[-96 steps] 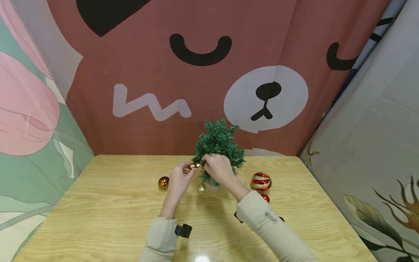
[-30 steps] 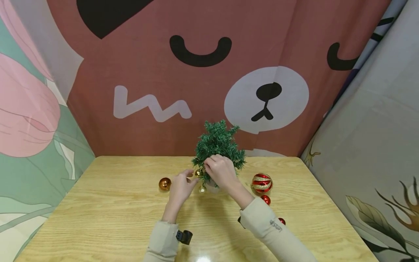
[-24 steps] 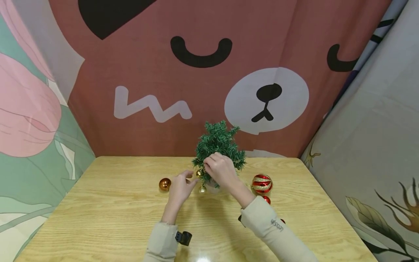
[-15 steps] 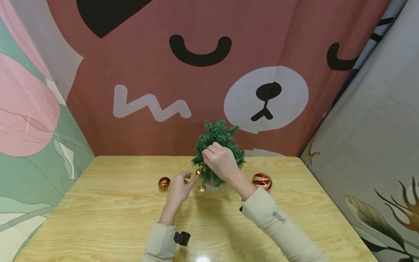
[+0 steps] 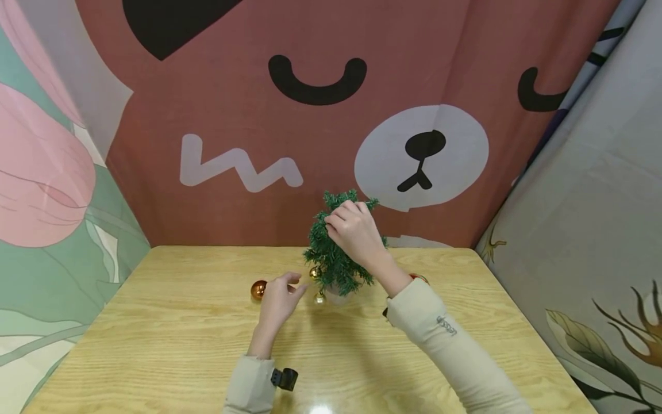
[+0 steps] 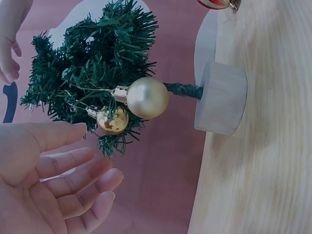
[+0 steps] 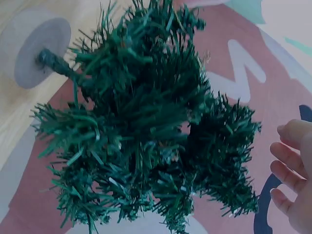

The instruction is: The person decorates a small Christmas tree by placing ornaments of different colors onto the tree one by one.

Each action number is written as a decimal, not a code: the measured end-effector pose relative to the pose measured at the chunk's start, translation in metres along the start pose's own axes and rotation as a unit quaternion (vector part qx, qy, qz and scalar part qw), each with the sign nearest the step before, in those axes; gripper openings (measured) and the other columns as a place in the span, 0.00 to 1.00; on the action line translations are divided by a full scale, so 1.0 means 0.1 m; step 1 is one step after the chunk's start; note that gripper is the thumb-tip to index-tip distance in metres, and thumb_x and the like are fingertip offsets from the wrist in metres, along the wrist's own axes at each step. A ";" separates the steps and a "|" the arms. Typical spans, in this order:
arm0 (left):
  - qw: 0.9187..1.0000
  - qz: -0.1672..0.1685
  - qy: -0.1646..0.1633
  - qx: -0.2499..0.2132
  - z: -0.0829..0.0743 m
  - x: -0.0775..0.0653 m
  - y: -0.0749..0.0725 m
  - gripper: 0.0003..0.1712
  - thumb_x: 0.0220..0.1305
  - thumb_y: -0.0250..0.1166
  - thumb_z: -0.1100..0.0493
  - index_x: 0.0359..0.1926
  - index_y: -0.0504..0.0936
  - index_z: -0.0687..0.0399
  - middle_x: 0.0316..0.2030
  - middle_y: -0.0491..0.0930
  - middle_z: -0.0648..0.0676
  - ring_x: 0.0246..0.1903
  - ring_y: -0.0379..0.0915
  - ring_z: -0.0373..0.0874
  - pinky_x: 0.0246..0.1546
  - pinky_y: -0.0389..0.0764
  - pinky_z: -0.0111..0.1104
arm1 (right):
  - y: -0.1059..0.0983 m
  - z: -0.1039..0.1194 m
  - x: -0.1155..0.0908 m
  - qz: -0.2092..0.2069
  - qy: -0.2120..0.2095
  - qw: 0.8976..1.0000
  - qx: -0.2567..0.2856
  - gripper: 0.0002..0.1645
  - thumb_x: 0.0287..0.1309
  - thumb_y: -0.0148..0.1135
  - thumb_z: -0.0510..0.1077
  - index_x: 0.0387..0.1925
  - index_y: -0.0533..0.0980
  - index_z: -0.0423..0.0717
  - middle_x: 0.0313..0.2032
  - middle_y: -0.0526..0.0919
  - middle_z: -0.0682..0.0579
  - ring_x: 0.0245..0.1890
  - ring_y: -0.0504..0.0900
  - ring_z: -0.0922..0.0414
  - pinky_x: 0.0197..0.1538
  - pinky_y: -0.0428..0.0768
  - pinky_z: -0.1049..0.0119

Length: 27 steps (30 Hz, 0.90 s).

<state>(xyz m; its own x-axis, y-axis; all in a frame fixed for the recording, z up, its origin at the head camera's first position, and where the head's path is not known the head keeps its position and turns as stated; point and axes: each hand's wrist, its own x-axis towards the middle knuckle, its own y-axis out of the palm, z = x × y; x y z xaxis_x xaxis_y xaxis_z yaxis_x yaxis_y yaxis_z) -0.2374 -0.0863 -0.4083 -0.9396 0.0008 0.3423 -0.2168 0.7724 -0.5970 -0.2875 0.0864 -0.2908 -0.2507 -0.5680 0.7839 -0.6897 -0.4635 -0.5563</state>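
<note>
A small green artificial Christmas tree (image 5: 336, 253) stands upright on a pale round base (image 6: 222, 100). Two baubles hang low on its left side: a shiny gold bauble (image 6: 113, 121) and a matte pale-gold bauble (image 6: 147, 98). My left hand (image 5: 279, 299) is just left of them, its fingers loosely bent and holding nothing. Before the upper part of the tree is my right hand (image 5: 355, 231); in the right wrist view its fingers (image 7: 287, 161) are loosely curled beside the tree's top, with nothing in them.
A copper bauble (image 5: 258, 290) lies on the wooden table (image 5: 170, 339) just beyond my left hand. The red-and-gold striped bauble (image 5: 420, 278) is mostly hidden behind my right sleeve (image 5: 439, 328). A printed curtain (image 5: 233, 218) hangs behind the table.
The shiny gold bauble, earlier between my hands, now hangs on the tree. My left hand has drawn back slightly left; my right hand has risen from the lower branches towards the top.
</note>
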 end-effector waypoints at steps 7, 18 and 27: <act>1.000 -0.002 0.002 -0.005 0.04 -0.03 -0.04 0.14 0.55 0.64 0.60 0.41 0.80 0.65 0.35 0.80 0.60 0.28 0.76 0.46 0.26 0.76 0.35 | 0.02 -0.11 0.02 0.045 0.024 0.999 0.003 0.08 0.46 0.67 0.41 0.31 0.82 0.42 0.30 0.81 0.50 0.34 0.75 0.54 0.44 0.71 0.59; 1.000 0.008 -0.002 -0.016 0.12 -0.10 -0.10 0.14 0.56 0.63 0.61 0.42 0.80 0.66 0.35 0.80 0.61 0.28 0.75 0.47 0.27 0.76 0.35 | 0.07 -0.23 0.05 0.078 0.023 0.997 0.014 0.13 0.47 0.68 0.44 0.36 0.82 0.43 0.33 0.79 0.49 0.38 0.73 0.53 0.52 0.66 0.54; 1.000 -0.006 -0.013 -0.028 0.19 -0.15 -0.20 0.14 0.55 0.64 0.62 0.42 0.80 0.65 0.35 0.79 0.61 0.29 0.74 0.48 0.28 0.76 0.37 | 0.09 -0.27 0.07 0.122 0.035 0.991 0.047 0.14 0.48 0.66 0.46 0.38 0.82 0.45 0.36 0.74 0.49 0.43 0.68 0.51 0.54 0.61 0.50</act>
<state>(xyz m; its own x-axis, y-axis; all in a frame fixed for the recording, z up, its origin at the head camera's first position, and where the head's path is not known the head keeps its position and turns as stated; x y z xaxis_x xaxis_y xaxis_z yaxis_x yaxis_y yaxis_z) -0.2241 -0.1142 -0.4150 -0.9440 -0.0250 0.3289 -0.2136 0.8061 -0.5519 -0.3140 0.0967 -0.2825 -0.4503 -0.6237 0.6389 -0.5381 -0.3814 -0.7516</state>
